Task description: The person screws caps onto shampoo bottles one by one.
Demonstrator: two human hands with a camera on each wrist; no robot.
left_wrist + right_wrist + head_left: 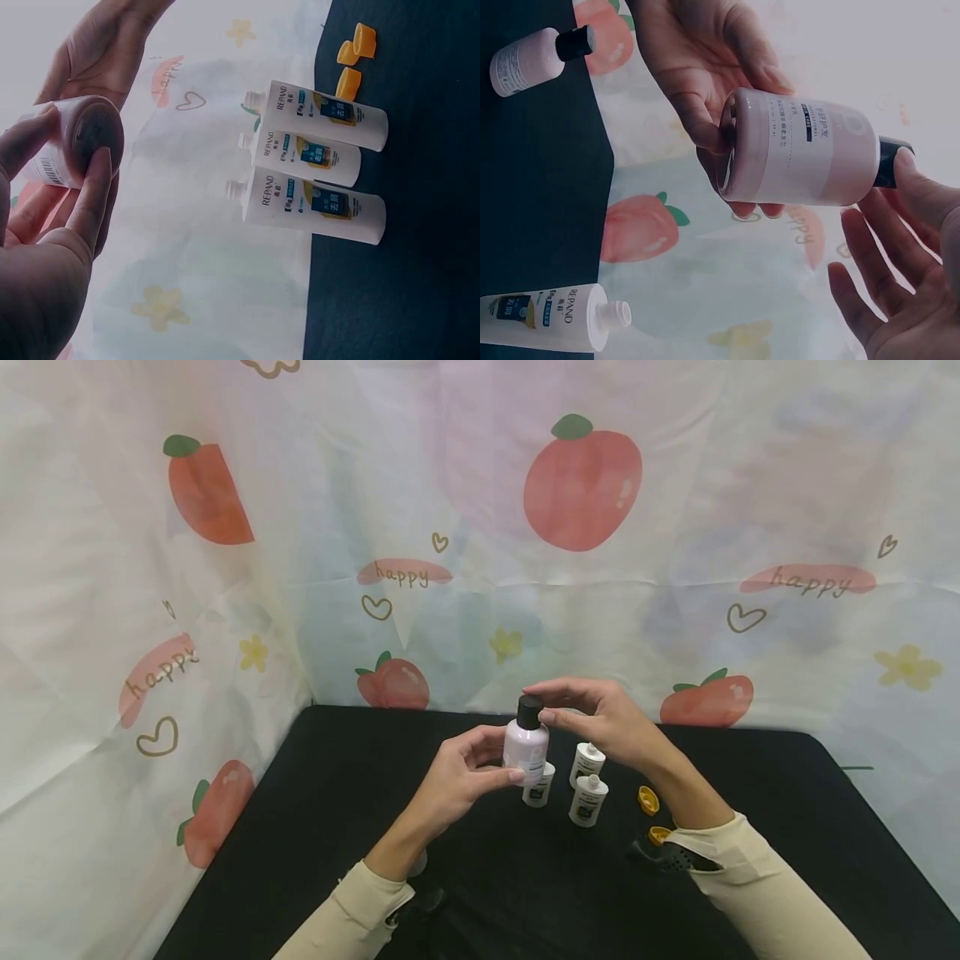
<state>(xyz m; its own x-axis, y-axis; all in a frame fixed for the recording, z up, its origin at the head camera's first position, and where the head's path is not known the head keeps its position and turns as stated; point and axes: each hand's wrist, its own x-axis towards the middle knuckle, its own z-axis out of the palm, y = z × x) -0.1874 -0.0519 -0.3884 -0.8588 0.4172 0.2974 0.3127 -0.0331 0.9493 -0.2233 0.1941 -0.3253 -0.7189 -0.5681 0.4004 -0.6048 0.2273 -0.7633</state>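
Left hand point(463, 770) in curled grip, right hand point(606, 718) higher, apparently in a pinch

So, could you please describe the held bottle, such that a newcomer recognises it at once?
Above the black table, find the left hand. It grips a pale pink bottle with a black cap. This one is raised; the other pink bottle stands on the table.
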